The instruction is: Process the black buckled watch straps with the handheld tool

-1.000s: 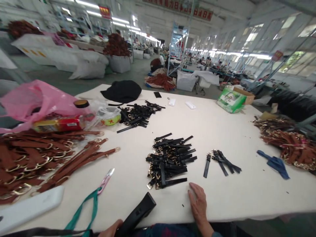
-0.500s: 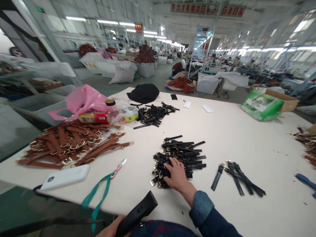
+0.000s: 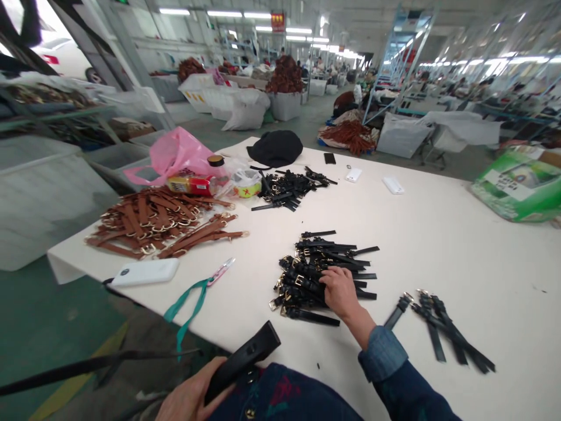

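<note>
My right hand (image 3: pixel 339 290) is closed, fingers curled onto a short black buckle strap (image 3: pixel 310 284) in a pile of similar straps (image 3: pixel 326 257). The pile has gold-coloured buckles, mostly toward its left side. Low in view, my left hand (image 3: pixel 193 390) wraps round a long black piece (image 3: pixel 245 356) with a squared end and a small round stud. Its lower part is hidden in the hand, and I cannot tell its exact kind. To the right of my right hand lie several separate black buckle straps (image 3: pixel 451 330).
Brown straps (image 3: pixel 149 219) are heaped at the left, near a pink bag (image 3: pixel 179 155). Thread snips (image 3: pixel 221 271) with a teal ribbon and a white power bank (image 3: pixel 146 272) lie nearer. Another black strap pile (image 3: pixel 291 188), a black cap (image 3: pixel 275 148) and a green box (image 3: pixel 517 181) stand farther back.
The view has swung left. My right hand has moved to the pile's right side, its fingers more curled. My left hand shows more, still round the black piece.
</note>
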The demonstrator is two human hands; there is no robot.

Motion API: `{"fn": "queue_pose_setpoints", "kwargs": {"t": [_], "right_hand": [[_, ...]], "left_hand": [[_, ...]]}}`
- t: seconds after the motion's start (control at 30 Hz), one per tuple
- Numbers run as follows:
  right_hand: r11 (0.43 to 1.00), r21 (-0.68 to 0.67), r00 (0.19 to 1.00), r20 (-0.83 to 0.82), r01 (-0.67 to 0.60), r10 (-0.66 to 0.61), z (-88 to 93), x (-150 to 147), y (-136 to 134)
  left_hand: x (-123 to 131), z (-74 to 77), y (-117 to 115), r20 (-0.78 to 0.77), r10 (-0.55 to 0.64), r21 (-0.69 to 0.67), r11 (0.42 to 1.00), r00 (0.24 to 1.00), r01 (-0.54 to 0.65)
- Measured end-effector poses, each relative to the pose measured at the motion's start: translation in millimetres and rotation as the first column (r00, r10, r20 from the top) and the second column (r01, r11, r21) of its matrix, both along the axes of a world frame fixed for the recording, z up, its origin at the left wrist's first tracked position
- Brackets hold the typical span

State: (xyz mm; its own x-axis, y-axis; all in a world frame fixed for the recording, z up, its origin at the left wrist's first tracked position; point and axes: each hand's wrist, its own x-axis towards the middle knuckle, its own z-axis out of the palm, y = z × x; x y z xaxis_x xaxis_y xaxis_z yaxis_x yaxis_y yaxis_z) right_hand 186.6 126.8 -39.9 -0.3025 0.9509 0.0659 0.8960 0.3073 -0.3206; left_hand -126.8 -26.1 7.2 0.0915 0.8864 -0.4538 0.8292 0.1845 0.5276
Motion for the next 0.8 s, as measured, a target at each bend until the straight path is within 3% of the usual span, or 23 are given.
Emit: {"fn": "queue_pose_setpoints", "kwargs": {"t": [0.07, 0.23, 0.43, 0.7, 0.8], "right_hand": [[0.998, 0.057, 1.0, -0.002, 0.0, 0.0, 0.1, -11, -18], [0.973, 0.078, 0.976, 0.025, -0.217, 0.216, -17.2, -32, -40], [0.969, 0.069, 0.971, 0.07, -0.235, 0.23, -38.3, -27, -9], [0.98, 0.097, 0.984, 0.064, -0.173, 0.167, -38.4, -33, 38], [0.986, 0.112, 0.991, 0.056, -0.127, 0.121, -38.4, -40, 43]], "left_hand": [[2, 0.7, 0, -0.009, 0.008, 0.008, 1.0, 1.0, -0.008], [2, -5.5, 0, -0.026, 0.037, 0.04, 0.999, 0.999, -0.036], [6, -11.8, 4, 0.009, 0.032, 0.061, 0.998, 0.999, -0.033], [1, -36.7, 6, -0.042, 0.049, 0.1, 0.994, 0.998, -0.044], [0, -42.2, 7, -0.079, 0.037, 0.117, 0.993, 0.996, -0.027]]}}
